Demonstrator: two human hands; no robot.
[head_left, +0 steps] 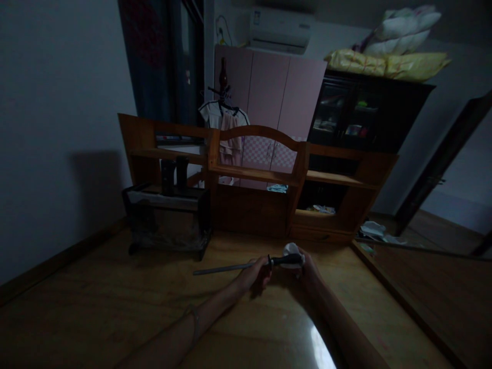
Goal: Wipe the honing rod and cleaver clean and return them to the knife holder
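A honing steel (pixel 223 269) with a long grey rod and a black handle lies almost level between my hands, above the wooden surface. My left hand (pixel 257 272) is closed around the rod just beside the guard. At the handle end, my right hand (pixel 307 269) is closed on a crumpled white cloth or tissue (pixel 291 249), which is bunched around and behind the black handle. Some of the right fingers are hidden behind the cloth. Farther left stands a black rack (pixel 165 201) with clear side panels, and two dark upright handles (pixel 168 177) stick up from its top.
A wooden shelf unit (pixel 249 210) spans the far side of the light wooden surface (pixel 161 307). A white wall (pixel 57 128) rises at left. A raised wooden edge (pixel 400 297) runs along the right. Beyond are pink cabinets (pixel 269 87) and a dark cabinet (pixel 395 113).
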